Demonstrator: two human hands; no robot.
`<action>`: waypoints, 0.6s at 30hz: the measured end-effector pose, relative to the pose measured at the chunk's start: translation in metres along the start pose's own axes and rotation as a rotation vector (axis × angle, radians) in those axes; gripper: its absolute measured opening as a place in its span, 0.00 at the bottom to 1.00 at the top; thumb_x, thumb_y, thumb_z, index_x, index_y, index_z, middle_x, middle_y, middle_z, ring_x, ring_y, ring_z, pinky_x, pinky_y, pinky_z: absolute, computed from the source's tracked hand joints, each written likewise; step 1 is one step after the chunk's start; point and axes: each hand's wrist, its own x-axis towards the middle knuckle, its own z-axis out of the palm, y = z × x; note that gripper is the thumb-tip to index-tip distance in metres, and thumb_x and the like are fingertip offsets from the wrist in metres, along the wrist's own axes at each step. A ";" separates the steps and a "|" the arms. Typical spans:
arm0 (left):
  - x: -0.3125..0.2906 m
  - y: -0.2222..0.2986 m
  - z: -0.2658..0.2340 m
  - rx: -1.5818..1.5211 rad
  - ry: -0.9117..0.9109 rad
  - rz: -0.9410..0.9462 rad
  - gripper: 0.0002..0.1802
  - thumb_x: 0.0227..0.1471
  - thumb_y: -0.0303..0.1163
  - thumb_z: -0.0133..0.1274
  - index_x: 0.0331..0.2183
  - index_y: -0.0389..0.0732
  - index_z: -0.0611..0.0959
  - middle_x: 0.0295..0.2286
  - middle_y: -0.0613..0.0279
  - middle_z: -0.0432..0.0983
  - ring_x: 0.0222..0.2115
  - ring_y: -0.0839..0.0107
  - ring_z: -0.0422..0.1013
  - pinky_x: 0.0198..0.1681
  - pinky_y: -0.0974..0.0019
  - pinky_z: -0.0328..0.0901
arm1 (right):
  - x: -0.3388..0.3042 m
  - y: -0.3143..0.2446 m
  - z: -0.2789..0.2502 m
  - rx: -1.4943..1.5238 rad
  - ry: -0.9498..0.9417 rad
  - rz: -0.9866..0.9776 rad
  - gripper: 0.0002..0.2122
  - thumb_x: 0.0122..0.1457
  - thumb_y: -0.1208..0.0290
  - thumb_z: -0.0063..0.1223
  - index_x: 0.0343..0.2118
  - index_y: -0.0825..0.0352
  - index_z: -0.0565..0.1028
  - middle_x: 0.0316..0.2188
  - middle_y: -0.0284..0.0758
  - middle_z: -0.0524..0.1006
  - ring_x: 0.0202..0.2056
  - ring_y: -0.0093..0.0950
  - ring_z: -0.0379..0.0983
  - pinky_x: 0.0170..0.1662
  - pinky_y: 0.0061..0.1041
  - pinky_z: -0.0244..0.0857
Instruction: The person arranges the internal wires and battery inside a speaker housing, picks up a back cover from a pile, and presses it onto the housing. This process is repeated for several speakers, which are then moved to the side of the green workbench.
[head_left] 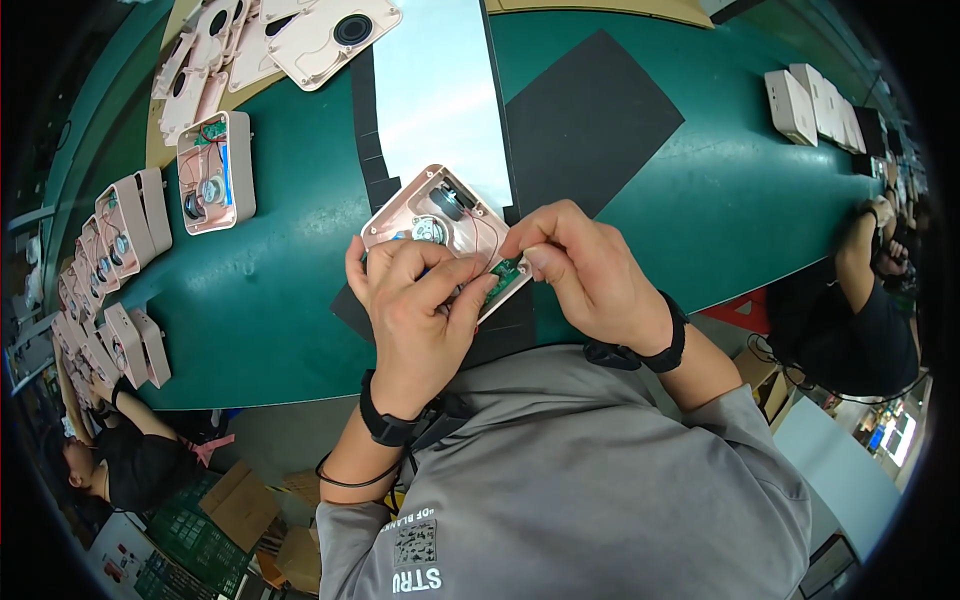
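Observation:
A pale pink speaker housing [463, 238] lies tilted, open side up, on the green table in front of me. Inside it are a black round part [448, 204], a silver round speaker magnet [428, 230], thin red wires and a green circuit board [505, 271]. My left hand [410, 305] lies over the near left part of the housing and grips it, thumb at the board. Thumb and forefinger of my right hand [590, 270] pinch together at the board's right end. What they hold is too small to make out. My left hand hides the housing's near corner.
Another open housing [240, 175] stands to the left, beyond it rows of housings [100, 250]. Pink panels [310, 45] are piled at the far left. A white sheet [440, 90] and black sheet [595, 120] lie ahead. White boxes [790, 107] stand far right. People sit at both sides.

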 end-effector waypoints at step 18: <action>-0.007 -0.014 -0.006 -0.232 -0.044 0.058 0.09 0.49 0.22 0.66 0.33 0.40 0.82 0.35 0.62 0.80 0.44 0.58 0.72 0.58 0.49 0.58 | 0.027 -0.030 -0.004 -0.221 -0.270 -0.206 0.04 0.64 0.79 0.55 0.38 0.67 0.71 0.38 0.40 0.78 0.36 0.45 0.76 0.38 0.40 0.72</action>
